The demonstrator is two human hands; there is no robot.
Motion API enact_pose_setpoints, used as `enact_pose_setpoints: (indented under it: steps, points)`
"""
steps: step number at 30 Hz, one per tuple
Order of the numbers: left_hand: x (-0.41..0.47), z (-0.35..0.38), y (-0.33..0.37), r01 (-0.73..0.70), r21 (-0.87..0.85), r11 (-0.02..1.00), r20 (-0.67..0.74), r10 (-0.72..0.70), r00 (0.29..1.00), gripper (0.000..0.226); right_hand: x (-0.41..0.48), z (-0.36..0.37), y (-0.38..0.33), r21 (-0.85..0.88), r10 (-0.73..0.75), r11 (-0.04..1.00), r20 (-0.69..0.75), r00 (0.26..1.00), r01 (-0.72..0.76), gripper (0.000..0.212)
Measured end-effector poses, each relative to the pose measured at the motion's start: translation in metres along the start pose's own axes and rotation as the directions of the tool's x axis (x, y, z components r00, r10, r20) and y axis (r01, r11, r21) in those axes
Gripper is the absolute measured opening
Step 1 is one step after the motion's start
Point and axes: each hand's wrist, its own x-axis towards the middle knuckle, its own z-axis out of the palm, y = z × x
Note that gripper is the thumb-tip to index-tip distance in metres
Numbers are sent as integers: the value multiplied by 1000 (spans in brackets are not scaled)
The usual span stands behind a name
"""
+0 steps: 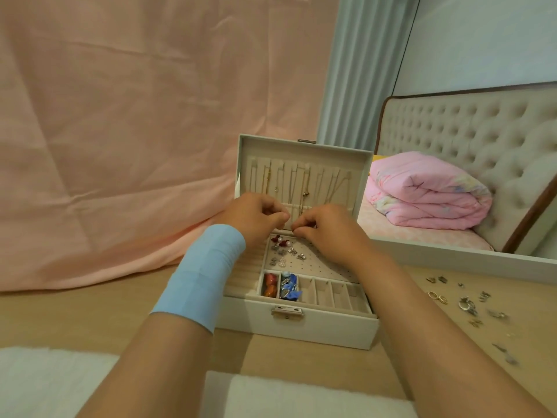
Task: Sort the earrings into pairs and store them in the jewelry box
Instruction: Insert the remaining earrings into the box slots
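- L grip (256,217) & R grip (327,229) curled, tips met over jewelry box (310,327); whether anything is pinched can't be told.
- Pinned earrings (283,251) seen on box panel (319,268) just below grips; loose earrings (467,306) scattered on worktop (90,312), R of box.

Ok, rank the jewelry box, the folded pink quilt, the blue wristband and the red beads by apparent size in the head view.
1. jewelry box, lid open.
2-3. folded pink quilt and blue wristband: nearly alike; the wristband sits closer to the camera, so unranked.
4. red beads, smallest.
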Motion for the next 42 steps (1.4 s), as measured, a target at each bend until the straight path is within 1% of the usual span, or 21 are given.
enact_pose_setpoints:
  steps: [3,8,12,17,20,22,23,25,28,31,33,35,38,40,42]
  points:
    - [-1,-2,1,-12,-32,999,-6,12,1000,13,0,2,-1,-86,-29,996,-8,1000,28,10]
    - [-2,-1,0,-6,-34,999,-16,6,1000,9,-1,3,-3,-207,-66,976,-13,998,62,8]
    - [-1,1,-4,29,-61,998,-33,-31,999,2,-2,5,-3,-263,-65,963,-38,997,53,9]
    - [-1,1,-3,40,-106,994,-69,-47,997,7,-1,9,-3,-293,-44,956,-74,996,21,10]
    - [-2,1,-3,52,-138,989,-93,-65,994,8,-1,7,-3,-286,-39,958,-35,999,28,10]
    - [-2,1,-3,58,-148,987,-101,-73,992,8,0,3,-2,-273,-36,961,31,999,43,11]
    - [-3,1,-3,59,-153,986,-105,-75,992,8,0,1,-1,-253,-27,966,70,997,44,13]
    - [-3,0,-2,56,-181,982,-115,-78,990,9,1,-3,1,-157,5,988,115,993,13,18]
    - [-5,1,3,49,-225,973,-106,-74,992,10,2,-11,1,38,37,999,57,998,-39,18]
    - [-7,3,11,52,-272,961,-85,-78,993,10,3,-21,-4,249,15,968,0,1000,-15,9]
    - [-7,6,15,66,-330,941,-92,-102,991,12,2,-26,-9,351,-11,936,-6,1000,13,16]
    - [-6,8,18,95,-407,908,-86,-142,986,15,1,-27,-11,408,1,913,-57,998,23,20]
    - [-8,7,22,144,-523,840,-33,-188,982,15,0,-29,-13,494,29,869,-123,992,36,16]
    - [-9,5,23,150,-536,831,-8,-182,983,14,-1,-30,-11,536,40,844,-114,993,28,15]
    - [-10,3,24,140,-517,845,0,-163,987,11,0,-30,-10,556,60,831,-113,992,13,17]
